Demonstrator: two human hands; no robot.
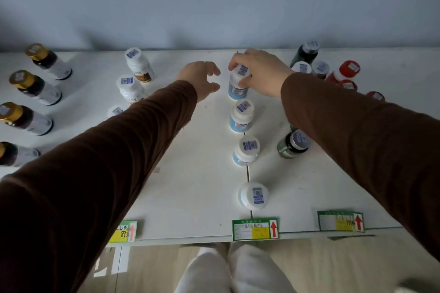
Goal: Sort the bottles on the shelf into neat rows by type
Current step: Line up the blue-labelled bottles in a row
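My right hand [259, 71] grips the cap of a white bottle with a blue label [238, 89], which stands at the far end of a row of like bottles [241, 115] [246, 151] [253, 195] running toward the front edge. My left hand [202, 78] hovers just left of that bottle, fingers loosely curled and holding nothing. White bottles with brown labels [139, 65] [129, 88] stand in a row further left, one partly hidden by my left sleeve. Gold-capped dark bottles [47, 60] [33, 87] [23, 118] line the far left.
The white shelf [190, 173] ends at a wall behind. Dark green bottles [304, 52] [294, 144] and red-capped bottles [345, 70] cluster at the right, partly behind my right arm. Price tags [254, 229] [340, 221] hang on the front edge.
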